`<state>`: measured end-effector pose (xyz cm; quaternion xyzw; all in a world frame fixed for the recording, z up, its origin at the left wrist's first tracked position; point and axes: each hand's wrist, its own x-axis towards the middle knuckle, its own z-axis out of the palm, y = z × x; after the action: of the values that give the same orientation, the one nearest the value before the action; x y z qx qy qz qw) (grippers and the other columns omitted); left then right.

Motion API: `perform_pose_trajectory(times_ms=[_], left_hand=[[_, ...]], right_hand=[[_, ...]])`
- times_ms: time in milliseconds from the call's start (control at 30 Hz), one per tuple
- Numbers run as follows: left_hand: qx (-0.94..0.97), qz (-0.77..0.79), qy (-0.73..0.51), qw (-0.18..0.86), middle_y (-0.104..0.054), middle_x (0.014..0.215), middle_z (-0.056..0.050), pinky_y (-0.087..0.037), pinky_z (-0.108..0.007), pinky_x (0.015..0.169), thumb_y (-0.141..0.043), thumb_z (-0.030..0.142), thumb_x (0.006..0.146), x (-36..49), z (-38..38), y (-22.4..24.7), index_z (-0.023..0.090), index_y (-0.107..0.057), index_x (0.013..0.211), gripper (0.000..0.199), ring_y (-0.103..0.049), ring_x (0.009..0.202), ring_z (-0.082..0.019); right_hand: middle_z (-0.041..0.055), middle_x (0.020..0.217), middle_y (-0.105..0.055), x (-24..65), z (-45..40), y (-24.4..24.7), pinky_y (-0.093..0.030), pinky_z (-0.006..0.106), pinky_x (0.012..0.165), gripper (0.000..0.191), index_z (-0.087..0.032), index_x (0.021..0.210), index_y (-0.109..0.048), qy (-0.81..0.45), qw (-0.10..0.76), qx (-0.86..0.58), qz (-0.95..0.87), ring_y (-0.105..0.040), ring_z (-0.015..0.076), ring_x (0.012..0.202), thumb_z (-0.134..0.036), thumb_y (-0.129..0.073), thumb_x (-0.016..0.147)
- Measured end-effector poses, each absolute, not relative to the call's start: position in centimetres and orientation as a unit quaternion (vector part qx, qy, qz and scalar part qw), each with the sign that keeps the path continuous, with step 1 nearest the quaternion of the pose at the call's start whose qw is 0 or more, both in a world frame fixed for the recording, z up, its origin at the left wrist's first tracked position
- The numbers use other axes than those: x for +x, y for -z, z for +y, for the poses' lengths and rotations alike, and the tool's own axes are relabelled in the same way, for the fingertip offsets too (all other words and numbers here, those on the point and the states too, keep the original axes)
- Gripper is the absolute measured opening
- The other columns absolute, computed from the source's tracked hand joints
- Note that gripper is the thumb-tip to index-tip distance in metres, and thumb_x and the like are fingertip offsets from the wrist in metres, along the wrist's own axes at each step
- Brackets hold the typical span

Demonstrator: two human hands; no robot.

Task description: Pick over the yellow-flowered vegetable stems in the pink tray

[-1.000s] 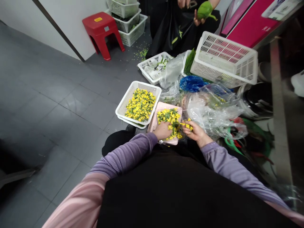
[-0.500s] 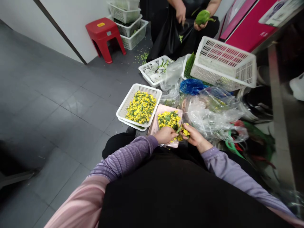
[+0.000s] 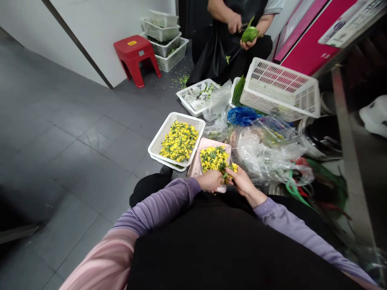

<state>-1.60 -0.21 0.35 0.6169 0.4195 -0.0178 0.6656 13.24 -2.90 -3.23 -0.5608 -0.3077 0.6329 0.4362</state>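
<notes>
Yellow flowers with green stems (image 3: 214,158) lie in a clear container on a pink tray (image 3: 195,163) in front of me. My left hand (image 3: 211,180) is closed at the near edge of the container, its fingertips partly hidden; what it pinches is too small to name. Just to its right, my right hand (image 3: 242,182) has its thumb and fingers closed on some yellow flowers and green stems. The two hands nearly touch. A white basket (image 3: 153,148) full of cut yellow flowers and green pieces stands to the left of the tray.
Plastic bags (image 3: 256,151) and a blue bag (image 3: 244,116) lie at the right. Beyond are a low white basket (image 3: 191,110), a tilted white crate (image 3: 279,90) and a red stool (image 3: 134,47). Across from me a person (image 3: 222,44) holds a green vegetable (image 3: 249,34).
My right hand has moved slightly down and left, closer to my left hand. The view has tilted a little, and the other person's hands and green vegetable have shifted.
</notes>
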Motion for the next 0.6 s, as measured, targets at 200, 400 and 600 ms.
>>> perform_pose_trajectory(times_ms=[200, 400, 600], left_hand=[[0.632, 0.421, 0.050, 0.649, -0.048, 0.043, 0.002, -0.043, -0.022, 0.046, -0.043, 0.021, 0.074, -1.8, 0.3, -0.1, 0.013, -0.061, 0.078, 0.020, -0.049, 0.039, -0.010], [0.715, 0.492, -0.005, 0.498, -0.063, 0.064, -0.005, -0.044, -0.022, 0.063, -0.044, 0.017, 0.071, -2.0, 1.2, 2.1, 0.012, -0.066, 0.086, 0.027, -0.056, 0.059, -0.012], [0.764, 0.448, 0.014, 0.464, -0.067, 0.084, -0.005, -0.042, -0.023, 0.075, -0.047, 0.017, 0.067, -1.8, 0.7, 3.2, 0.018, -0.068, 0.087, 0.029, -0.058, 0.081, -0.016]], right_hand=[[-0.0036, 0.058, -0.052, 14.5, -2.9, 4.4, -0.039, 0.018, 0.037, 0.025, -0.019, 0.079, -0.048, -0.637, 0.432, -0.596, -0.228, -0.047, 0.0068, 0.043, -0.025, -0.066, 0.064], [-0.0029, 0.054, -0.052, 18.2, -0.7, 5.8, -0.044, 0.022, 0.043, 0.013, -0.021, 0.083, -0.049, -0.484, 0.372, -0.730, -0.306, -0.050, 0.0101, 0.045, -0.024, -0.055, 0.072], [0.0070, 0.061, -0.060, 15.1, 0.3, 8.9, -0.041, 0.025, 0.055, 0.012, -0.016, 0.065, -0.056, -0.301, 0.094, -0.754, -0.575, -0.058, 0.0178, 0.063, -0.020, -0.066, 0.059]])
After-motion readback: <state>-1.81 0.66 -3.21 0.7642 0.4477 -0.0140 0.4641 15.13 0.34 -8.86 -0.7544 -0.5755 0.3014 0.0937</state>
